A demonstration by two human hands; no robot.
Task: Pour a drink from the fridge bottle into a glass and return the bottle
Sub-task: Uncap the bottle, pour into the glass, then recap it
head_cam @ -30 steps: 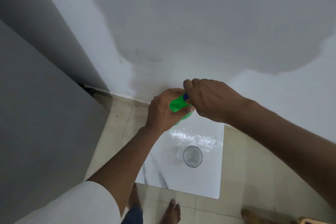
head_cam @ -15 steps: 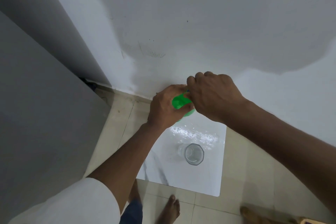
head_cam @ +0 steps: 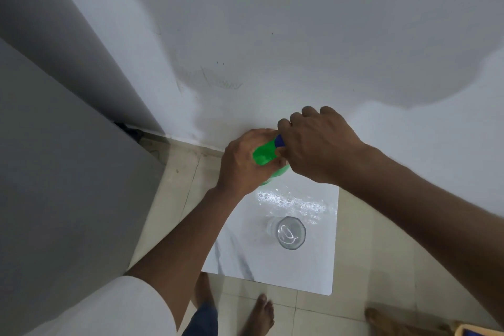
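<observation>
Getting the cap off

Our left hand [head_cam: 245,161] wraps the green bottle [head_cam: 266,154] above the worktop [head_cam: 313,267]; right-hand fingers [head_cam: 283,128] pinch the blue cap [head_cam: 279,141]. Keep it upright, glass [head_cam: 290,232] waits below.

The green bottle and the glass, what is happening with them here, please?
A person stands over a small white table. The left hand holds the green bottle by its upper part, and the right hand grips its blue cap. The clear glass stands upright on the table, apart from both hands.
</observation>
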